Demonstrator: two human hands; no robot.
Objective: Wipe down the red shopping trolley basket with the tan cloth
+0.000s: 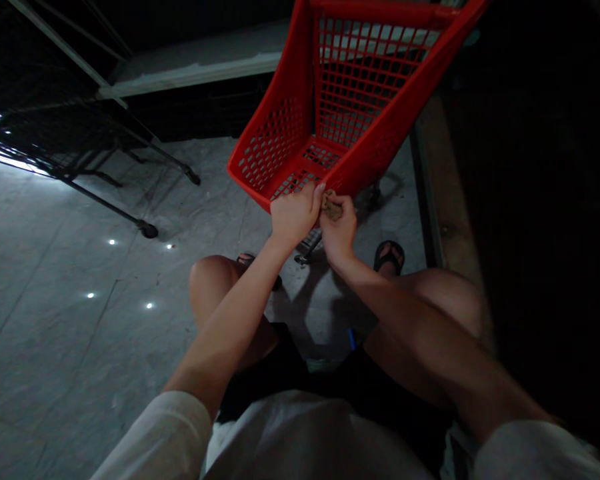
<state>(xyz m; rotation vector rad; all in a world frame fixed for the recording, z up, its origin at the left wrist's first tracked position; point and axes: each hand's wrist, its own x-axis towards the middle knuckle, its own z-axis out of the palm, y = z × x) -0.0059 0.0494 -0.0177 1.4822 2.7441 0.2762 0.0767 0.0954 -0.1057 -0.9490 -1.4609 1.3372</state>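
Observation:
A red plastic shopping cart basket (380, 137) with grid sides stands in front of me, its low front edge nearest my body. My left hand (296, 212) is wrapped over that edge near its right corner, knuckles up. Just beside it, my right hand (341, 228) pinches a crumpled brown cloth or rag (332, 206) against the outside of the corner. The two hands nearly touch. Part of the brown piece is hidden behind my right fingers.
Dark metal cart frames with casters (149, 229) stand at the left on the grey tiled floor (55, 293). Behind the red basket runs a pale ledge (195, 77). A brown wooden edge (453, 200) lies at the right. A small blue object (352, 339) is between my legs.

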